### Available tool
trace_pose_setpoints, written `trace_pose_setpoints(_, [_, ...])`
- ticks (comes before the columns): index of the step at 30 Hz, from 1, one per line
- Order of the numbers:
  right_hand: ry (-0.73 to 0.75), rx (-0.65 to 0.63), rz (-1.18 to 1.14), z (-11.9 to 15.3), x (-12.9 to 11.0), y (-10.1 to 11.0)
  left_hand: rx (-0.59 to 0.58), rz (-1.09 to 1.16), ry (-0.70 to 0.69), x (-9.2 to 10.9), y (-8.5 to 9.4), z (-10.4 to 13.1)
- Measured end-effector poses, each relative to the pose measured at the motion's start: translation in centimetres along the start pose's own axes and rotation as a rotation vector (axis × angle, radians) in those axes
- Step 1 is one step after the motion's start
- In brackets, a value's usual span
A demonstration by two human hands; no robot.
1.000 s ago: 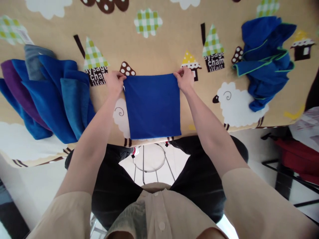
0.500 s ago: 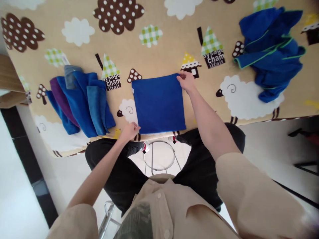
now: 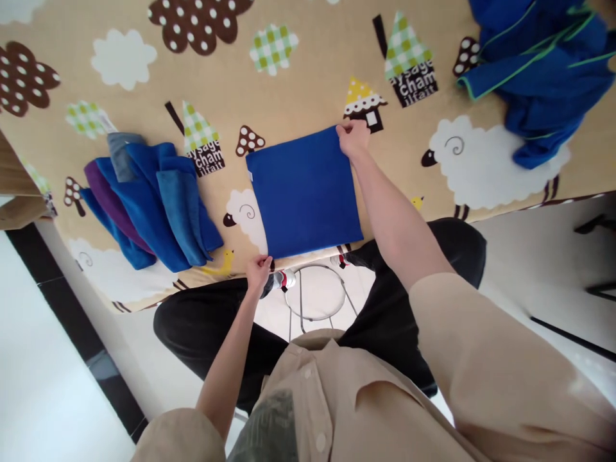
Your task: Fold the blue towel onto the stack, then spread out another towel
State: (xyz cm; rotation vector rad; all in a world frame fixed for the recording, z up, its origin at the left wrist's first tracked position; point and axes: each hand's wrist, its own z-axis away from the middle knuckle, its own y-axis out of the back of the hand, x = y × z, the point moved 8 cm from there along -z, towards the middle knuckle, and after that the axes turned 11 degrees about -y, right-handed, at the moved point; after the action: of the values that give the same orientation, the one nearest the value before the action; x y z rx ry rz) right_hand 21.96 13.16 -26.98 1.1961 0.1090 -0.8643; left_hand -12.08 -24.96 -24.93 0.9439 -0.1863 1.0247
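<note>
A square blue cloth (image 3: pixel 305 196) lies flat on the table in front of me, with a small white tag on its left edge. My right hand (image 3: pixel 353 136) pinches its far right corner between thumb and fingers. At the near left corner, my left hand (image 3: pixel 258 273) is closed with its fingertips on the cloth's edge. The cloth's other two corners rest on the table untouched.
Several folded blue, purple and grey-blue cloths (image 3: pixel 149 199) lie in a pile on the left. A crumpled heap of blue cloths with green edging (image 3: pixel 543 77) is at the far right. The patterned tablecloth (image 3: pixel 298 96) covers the table down to its near edge.
The view has turned and shifted slightly. My left wrist has swung inward, with the hand still at the near left corner. The right hand stays on the far right corner.
</note>
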Motion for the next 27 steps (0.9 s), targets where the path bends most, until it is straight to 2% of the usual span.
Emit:
trace_pose_setpoints(2, [-0.003,0.042,-0.008,1.6,-0.6,0.5,0.038,-0.081,-0.03,1.0,0.6,0.1])
trace_pose_setpoints(3, [-0.001,0.103,-0.009,2.8,-0.9,1.0,0.087,-0.129,-0.073,2.0,1.0,0.1])
trace_pose_setpoints(6, [0.101,0.326,0.018,8.0,-2.0,2.2,0.211,-0.255,-0.302,6.9,1.7,-0.4])
trace_pose_setpoints(7, [0.179,0.34,0.043,9.8,-2.5,1.8,0.207,-0.283,-0.388,8.9,1.4,-0.9])
trace_pose_setpoints(9, [0.362,0.236,0.112,12.6,-3.3,-0.2,0.15,-0.326,-0.535,12.6,0.5,-3.0])
trace_pose_setpoints(11, [0.493,0.074,0.185,14.1,-3.3,-2.7,0.087,-0.327,-0.644,15.9,-0.1,-6.2])
trace_pose_setpoints(14, [0.521,-0.032,0.23,13.1,-2.4,-4.3,0.058,-0.267,-0.716,19.4,0.2,-12.4])
trace_pose_setpoints(17, [0.476,-0.035,0.224,10.0,-1.5,-3.7,0.087,-0.186,-0.685,20.8,1.7,-18.2])
trace_pose_setpoints(19, [0.465,-0.054,0.223,8.2,-1.2,-3.2,0.107,-0.16,-0.67,21.2,2.6,-20.4])
trace_pose_setpoints(21, [0.464,-0.067,0.229,7.0,-1.0,-2.8,0.139,-0.157,-0.665,21.5,3.3,-20.9])
trace_pose_setpoints(23, [0.455,-0.051,0.237,6.6,-1.1,-2.7,0.171,-0.163,-0.662,21.8,3.3,-19.6])
trace_pose_setpoints(25, [0.436,-0.025,0.238,7.4,-1.4,-3.0,0.16,-0.175,-0.673,21.7,2.1,-17.1])
trace_pose_setpoints(27, [0.413,-0.025,0.232,9.8,-1.7,-4.0,0.097,-0.205,-0.697,21.0,-0.4,-13.8])
